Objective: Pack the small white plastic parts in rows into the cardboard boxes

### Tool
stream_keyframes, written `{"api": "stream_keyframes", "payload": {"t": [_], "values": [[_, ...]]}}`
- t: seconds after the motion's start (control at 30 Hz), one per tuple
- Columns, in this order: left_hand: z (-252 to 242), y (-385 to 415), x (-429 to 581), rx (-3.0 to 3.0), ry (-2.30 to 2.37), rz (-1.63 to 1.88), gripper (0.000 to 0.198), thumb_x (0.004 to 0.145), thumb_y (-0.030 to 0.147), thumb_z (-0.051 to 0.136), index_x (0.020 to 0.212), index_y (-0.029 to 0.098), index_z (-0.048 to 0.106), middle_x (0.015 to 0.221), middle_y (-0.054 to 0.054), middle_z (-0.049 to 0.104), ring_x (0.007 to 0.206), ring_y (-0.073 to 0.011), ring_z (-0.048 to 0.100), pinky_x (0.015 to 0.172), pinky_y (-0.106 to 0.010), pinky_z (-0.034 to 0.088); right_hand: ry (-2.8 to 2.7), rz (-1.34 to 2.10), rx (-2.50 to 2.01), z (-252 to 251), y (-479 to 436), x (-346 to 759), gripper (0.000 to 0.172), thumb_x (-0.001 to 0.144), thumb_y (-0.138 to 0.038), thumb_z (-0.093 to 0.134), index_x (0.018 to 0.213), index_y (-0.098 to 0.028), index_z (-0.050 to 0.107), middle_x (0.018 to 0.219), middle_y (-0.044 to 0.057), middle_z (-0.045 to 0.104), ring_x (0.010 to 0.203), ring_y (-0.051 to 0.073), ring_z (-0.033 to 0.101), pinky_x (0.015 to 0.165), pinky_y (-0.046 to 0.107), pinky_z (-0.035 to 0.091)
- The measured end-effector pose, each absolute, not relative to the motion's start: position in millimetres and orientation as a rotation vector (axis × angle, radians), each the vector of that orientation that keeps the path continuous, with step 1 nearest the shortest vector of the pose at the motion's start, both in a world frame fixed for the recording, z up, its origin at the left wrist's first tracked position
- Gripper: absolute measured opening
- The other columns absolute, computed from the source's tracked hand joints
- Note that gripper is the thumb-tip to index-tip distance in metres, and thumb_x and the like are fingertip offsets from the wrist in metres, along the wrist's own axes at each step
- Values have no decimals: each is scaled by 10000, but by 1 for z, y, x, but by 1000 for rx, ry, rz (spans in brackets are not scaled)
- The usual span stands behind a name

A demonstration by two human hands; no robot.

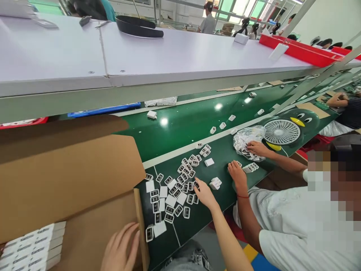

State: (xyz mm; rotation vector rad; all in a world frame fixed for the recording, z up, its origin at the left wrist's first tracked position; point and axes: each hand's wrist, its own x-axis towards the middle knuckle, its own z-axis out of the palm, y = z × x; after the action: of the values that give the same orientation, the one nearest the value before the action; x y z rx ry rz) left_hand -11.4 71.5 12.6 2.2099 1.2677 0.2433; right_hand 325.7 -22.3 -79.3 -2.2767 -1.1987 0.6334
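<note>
So the right hand [205,192] reaches out from the near side, wrist low, fingers bent onto a black-faced block [196,184] at the right edge of the pile; can't tell if it's actually pinched. Left hand [121,246] is palm down, fingers slightly spread and holding nothing, by the right wall of a brown cardboard box [142,226]. The glossy white plug-like blocks [170,200], rounded rectangles, sprawl between the hands and beyond on the dark green bench [191,227]. There's bare bench right of the pile, and a pale strip [175,151] edges its far side.
</note>
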Motion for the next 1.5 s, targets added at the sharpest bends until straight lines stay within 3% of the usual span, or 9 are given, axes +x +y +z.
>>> {"api": "stream_keyframes", "payload": {"t": [0.23, 0.43, 0.53, 0.6, 0.77, 0.9, 1.1, 1.3, 1.5], "values": [[2, 54, 20, 2667, 736, 271, 302, 778, 362, 516, 1056, 266, 585, 1150, -51, 578, 1043, -234, 523, 838, -375, 461, -1107, -16, -2577, -54, -42, 341, 479, 800, -356, 465, 1228, -147, 412, 1222, 159, 432, 1151, 291, 374, 950, 451, 332], [17, 42, -13, 2567, 845, 358, 224, 793, 299, 504, 985, 249, 606, 1083, -50, 602, 993, -210, 544, 830, -352, 463, -1340, 346, -2616, -67, -69, 376, 434, 687, -151, 514, 1119, -116, 487, 1103, 162, 485, 1037, 262, 472, 898, 402, 384], [23, 36, -47, 2371, 1081, 363, 226, 798, 267, 488, 989, 252, 608, 1081, -54, 598, 1007, -222, 531, 860, -384, 439, -1346, 298, -2462, -54, -73, 369, 395, 688, -201, 500, 1074, -118, 510, 1002, 136, 524, 970, 258, 503, 877, 409, 406], [20, 32, -74, 2130, 1318, 464, 242, 771, 262, 520, 997, 258, 606, 1084, -60, 586, 1038, -239, 511, 909, -412, 403, -1329, 199, -2300, -31, -58, 342, 453, 715, -282, 503, 1147, -153, 463, 1059, 126, 518, 1007, 265, 488, 888, 431, 398], [-5, 30, -134, 995, 1821, 1144, 333, 639, 188, 634, 958, 202, 540, 1015, -61, 524, 958, -213, 539, 938, -413, 388, -1815, 797, -1611, 23, 18, 163, 560, 750, -231, 497, 1283, -253, 326, 1233, 69, 471, 1127, 213, 446, 958, 382, 369], [-21, 39, -172, 79, 1736, 1494, 177, 678, 63, 540, 804, 172, 480, 783, 6, 515, 799, -111, 554, 932, -333, 394, -2141, 1088, -1166, -2, 66, -9, 551, 699, -101, 490, 1228, -221, 390, 1175, 68, 509, 1082, 212, 473, 940, 368, 390], [-22, 45, -206, -177, 1540, 1431, 126, 726, 53, 465, 698, 143, 549, 721, -30, 568, 740, -119, 568, 860, -286, 438, -2156, 884, -1290, -58, 72, -109, 502, 688, -76, 519, 1164, -219, 445, 1256, 103, 369, 1115, 270, 399, 913, 406, 389], [-15, 42, -206, -274, 1427, 1356, 140, 752, 72, 466, 658, 154, 530, 704, -19, 564, 693, -117, 573, 834, -328, 461, -2029, 951, -1437, -64, 73, -111, 542, 727, -90, 484, 1239, -196, 342, 1261, 149, 300, 1109, 291, 422, 817, 412, 464], [-7, 51, -210, -274, 1358, 1334, 147, 738, 45, 445, 666, 130, 540, 753, -71, 588, 754, -128, 588, 824, -273, 475, -1655, 1084, -1397, -65, 70, -118, 490, 694, -70, 517, 1136, -197, 349, 1220, 122, 266, 1039, 215, 496, 874, 389, 460]]}}
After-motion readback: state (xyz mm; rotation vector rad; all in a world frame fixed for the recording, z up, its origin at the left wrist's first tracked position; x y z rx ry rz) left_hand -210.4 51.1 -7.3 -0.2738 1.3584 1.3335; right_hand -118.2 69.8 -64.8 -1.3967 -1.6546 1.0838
